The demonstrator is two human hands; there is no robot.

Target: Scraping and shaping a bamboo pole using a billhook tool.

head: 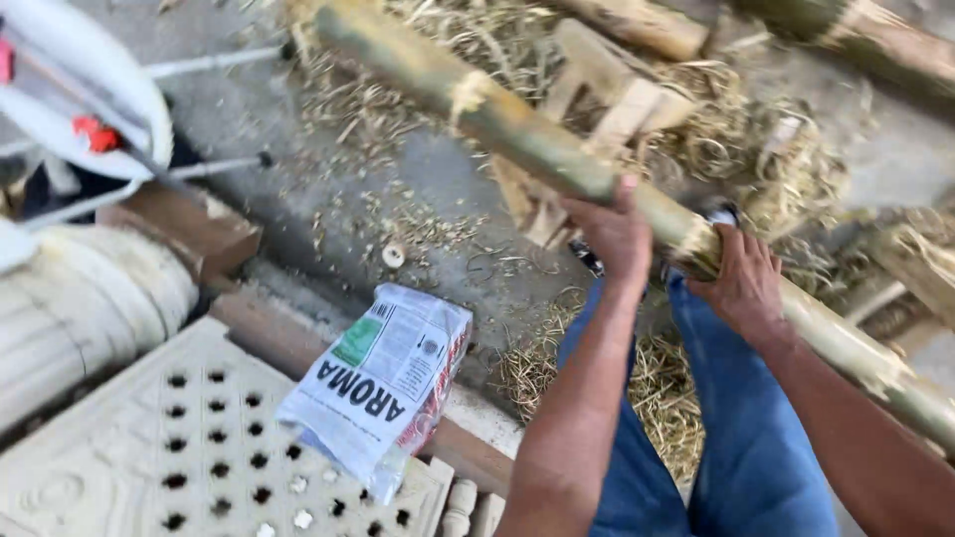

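Green-yellow pole: a long bamboo pole (pixel 537 149) runs slantwise over the concrete ground (pixel 298 109), from the upper left down to the right edge, above the person's knees.
Left hand: the left hand (pixel 615 231) is closed over the pole from above near its middle, thumb on the upper side.
Right hand: the right hand (pixel 744 283) is wrapped around the same pole just beside the left, lower along its length, at a pale knot.
Legs: blue trousers (pixel 736 438) show below both forearms.
Shavings: dry straw-coloured shavings (pixel 657 378) lie under the pole and around the feet, with more heaped toward the upper right.
Wood pieces: split wooden offcuts (pixel 597 89) lie beneath the pole's upper half.
Bag: a crumpled printed plastic bag (pixel 383 383) rests on the right corner of a pale cast slab with round holes (pixel 129 447), well apart from the hands.
Column: a ribbed pale column (pixel 80 298) lies at the left edge.
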